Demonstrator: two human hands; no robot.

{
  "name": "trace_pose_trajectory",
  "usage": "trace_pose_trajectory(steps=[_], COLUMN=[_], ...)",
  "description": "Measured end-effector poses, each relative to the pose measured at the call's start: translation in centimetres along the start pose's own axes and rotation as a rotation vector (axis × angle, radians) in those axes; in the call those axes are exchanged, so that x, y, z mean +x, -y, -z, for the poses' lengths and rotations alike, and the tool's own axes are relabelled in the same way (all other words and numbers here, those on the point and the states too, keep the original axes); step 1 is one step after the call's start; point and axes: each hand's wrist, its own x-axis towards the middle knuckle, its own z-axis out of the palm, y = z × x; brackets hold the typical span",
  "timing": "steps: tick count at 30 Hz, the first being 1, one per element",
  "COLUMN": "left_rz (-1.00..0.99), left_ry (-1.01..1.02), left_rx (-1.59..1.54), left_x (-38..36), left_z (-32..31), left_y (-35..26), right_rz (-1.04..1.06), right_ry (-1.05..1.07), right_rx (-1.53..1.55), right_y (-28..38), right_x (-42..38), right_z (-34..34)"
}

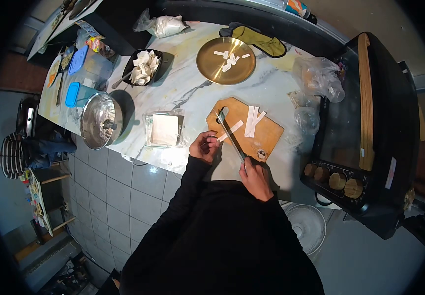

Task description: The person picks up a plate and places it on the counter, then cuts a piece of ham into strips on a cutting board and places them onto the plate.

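Note:
My right hand (256,179) is wrapped round the handle of a knife (232,136), whose long blade slants up and left across the wooden cutting board (270,127). Under the blade lies a thin white strip (237,126). Its lower left end is at the fingertips of my left hand (204,146), which is curled and pinching it at the board's left edge. More white strips (252,122) lie partly crossed on the right half of the board. Beyond the board, a round gold plate (210,65) carries several short white pieces (231,62).
Left of the board stand a square glass dish (165,130) and a steel bowl (87,129). A black bowl (158,73) holds crumpled white pieces. Plastic bags (318,81) lie beside a black oven (350,128) on the right. A person (13,157) is far left.

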Motion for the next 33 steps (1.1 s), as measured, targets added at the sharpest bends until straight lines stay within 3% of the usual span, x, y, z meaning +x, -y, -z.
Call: trace_pose_trajectory(steps=[18,27,29,33], left_rz=[0.016,-0.033,-0.008,-0.047], left_ry=[0.037,0.017,-0.001,-0.012], left_rx=[-0.067,-0.096,-0.086,-0.112], left_x=[0.1,0.3,0.2,0.3], left_z=[0.1,0.0,0.0,0.0], left_y=[-0.3,0.5,0.4,0.6], right_rz=[0.022,0.06,-0.033,-0.027], right_ry=[0.02,-0.092,0.079,0.021], right_rx=[-0.085,0.176,-0.123,-0.239], right_y=[0.2,0.8,0.5,1.1], right_x=[0.2,0.4,0.5,0.2], right_z=[0.6,0.6,0.4,0.3])
